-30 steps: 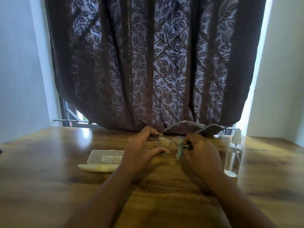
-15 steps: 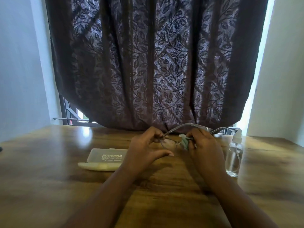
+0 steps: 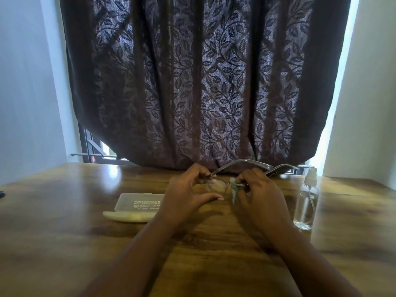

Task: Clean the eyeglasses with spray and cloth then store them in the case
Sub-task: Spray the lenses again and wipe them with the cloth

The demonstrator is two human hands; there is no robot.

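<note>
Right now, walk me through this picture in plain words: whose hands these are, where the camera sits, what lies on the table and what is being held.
There is no machine here. The view comes from a camera worn on a person's head, looking forward and down at their own two bare hands. The left hand pinches the eyeglasses by the frame. The right hand pinches a small pale cloth against the glasses. On the wooden table lie an open glasses case to the left and a clear spray bottle, standing upright, to the right. A dark leaf-patterned curtain hangs behind.
</note>
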